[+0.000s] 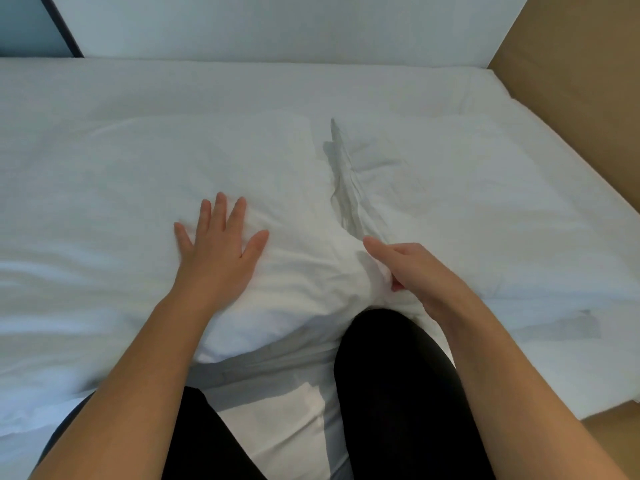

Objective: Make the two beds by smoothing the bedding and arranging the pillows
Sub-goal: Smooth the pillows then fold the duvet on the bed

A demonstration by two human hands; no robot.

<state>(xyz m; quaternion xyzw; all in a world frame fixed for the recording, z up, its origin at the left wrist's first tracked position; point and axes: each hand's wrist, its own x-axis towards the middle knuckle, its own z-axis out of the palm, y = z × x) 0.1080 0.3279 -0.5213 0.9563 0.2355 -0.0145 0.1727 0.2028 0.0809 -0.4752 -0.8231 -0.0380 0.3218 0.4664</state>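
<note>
Head view: I see the bed running across the frame, its far edge against a white wall and its right edge tight to a brown panel, so there is little room on that side. The open stretch of sheet lies beyond the pillows and off to the left.

The left pillow and right pillow lie side by side mid-bed, meeting along a creased seam. My left hand rests flat on the near part of the left pillow, grip spread wide. My right hand sits at the near end of the seam, grip curled and pinching a fold of the right pillow's corner.

A knee in black trousers presses against the pillows' near edge just under the right hand, crowding it. Rumpled white bedding lies at the lower left. A dark frame crosses the top left corner.
</note>
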